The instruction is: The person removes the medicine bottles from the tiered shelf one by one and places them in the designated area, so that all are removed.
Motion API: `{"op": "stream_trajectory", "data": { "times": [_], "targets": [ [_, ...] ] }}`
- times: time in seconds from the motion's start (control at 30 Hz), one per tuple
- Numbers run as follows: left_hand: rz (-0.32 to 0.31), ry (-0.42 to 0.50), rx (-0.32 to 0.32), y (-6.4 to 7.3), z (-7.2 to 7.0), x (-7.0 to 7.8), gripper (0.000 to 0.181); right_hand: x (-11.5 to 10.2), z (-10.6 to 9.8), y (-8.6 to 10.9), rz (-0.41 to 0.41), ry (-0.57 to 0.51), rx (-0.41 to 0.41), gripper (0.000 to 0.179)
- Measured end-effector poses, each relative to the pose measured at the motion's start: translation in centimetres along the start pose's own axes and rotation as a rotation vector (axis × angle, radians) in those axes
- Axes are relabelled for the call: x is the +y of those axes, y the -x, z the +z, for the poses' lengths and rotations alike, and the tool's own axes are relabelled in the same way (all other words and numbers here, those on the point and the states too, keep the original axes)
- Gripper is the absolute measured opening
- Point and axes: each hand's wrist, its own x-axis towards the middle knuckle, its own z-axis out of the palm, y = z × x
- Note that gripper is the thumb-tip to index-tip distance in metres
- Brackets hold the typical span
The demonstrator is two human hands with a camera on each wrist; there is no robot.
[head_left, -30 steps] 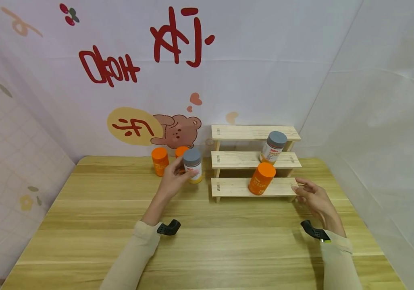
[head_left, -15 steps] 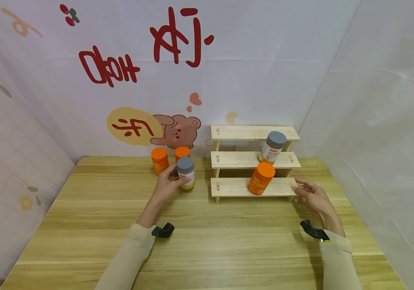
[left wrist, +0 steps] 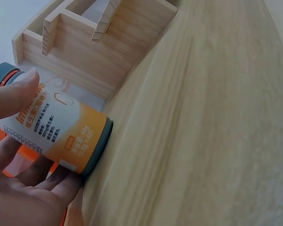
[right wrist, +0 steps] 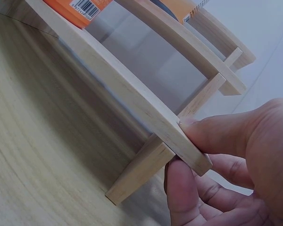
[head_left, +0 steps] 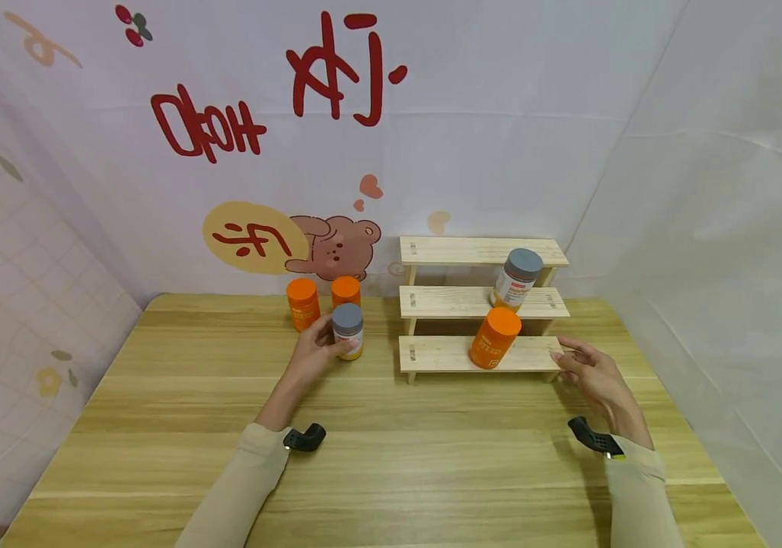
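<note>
My left hand (head_left: 311,356) holds a grey-lidded supplement bottle (head_left: 348,333) left of the shelf rack. In the left wrist view, the thumb lies on the white-and-orange label and the fingers curl round the other side; the bottle's base (left wrist: 98,149) is close over the table. My right hand (head_left: 595,377) pinches the right end of the lowest board (head_left: 442,354) of the three-tier wooden rack, thumb on top and fingers below. On that board stands an orange bottle (head_left: 496,339). Another grey-lidded bottle (head_left: 517,279) stands on the middle board (head_left: 448,302).
Two more orange bottles stand near the back wall: one at the left (head_left: 303,304), one partly hidden (head_left: 346,289) behind the held bottle. The top board (head_left: 480,250) of the rack is bare. A printed cloth wall (head_left: 486,129) rises behind the table (head_left: 432,472).
My left hand has moved left and slightly toward me with the grey-lidded supplement bottle, away from the rack. The right hand stays on the lowest board.
</note>
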Motion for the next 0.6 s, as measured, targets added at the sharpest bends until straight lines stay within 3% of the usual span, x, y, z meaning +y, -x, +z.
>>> {"op": "stream_trajectory", "data": {
  "times": [0.6],
  "targets": [
    [-0.029, -0.066, -0.077, 0.48, -0.60, 0.48, 0.066, 0.01, -0.16, 0.02, -0.001, -0.012, -0.005, 0.076]
  ]
}}
